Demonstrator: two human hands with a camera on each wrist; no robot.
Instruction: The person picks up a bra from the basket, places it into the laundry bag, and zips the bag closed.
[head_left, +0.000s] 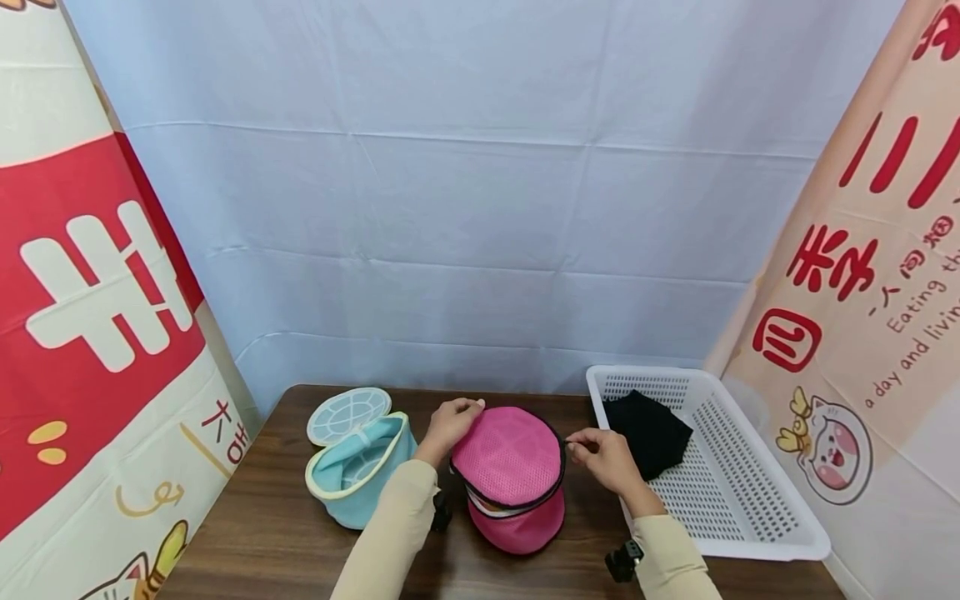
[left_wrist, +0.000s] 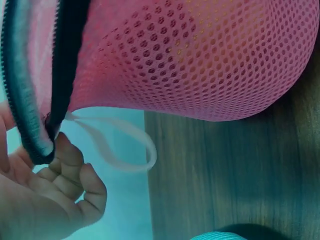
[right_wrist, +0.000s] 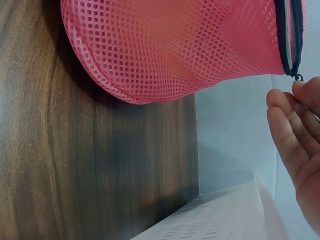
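A pink mesh laundry bag (head_left: 510,457) with a black zipper stands upright on the table. My left hand (head_left: 452,427) pinches its zippered edge at the upper left, where a white loop (left_wrist: 131,145) hangs in the left wrist view. With thumb and finger, my right hand (head_left: 606,458) pinches the small black zipper pull (right_wrist: 298,77) at the bag's right side. Along the front the zipper gapes, and something white and orange shows inside. Yellowish contents show faintly through the mesh in both wrist views.
Left of the pink bag sits a light blue mesh bag (head_left: 372,492) with cream trim, its round lid (head_left: 348,416) folded back. A white plastic basket (head_left: 780,546) stands at the right, with a folded black cloth (head_left: 649,433) in it. A pale curtain (head_left: 465,208) hangs behind the wooden table (head_left: 281,517).
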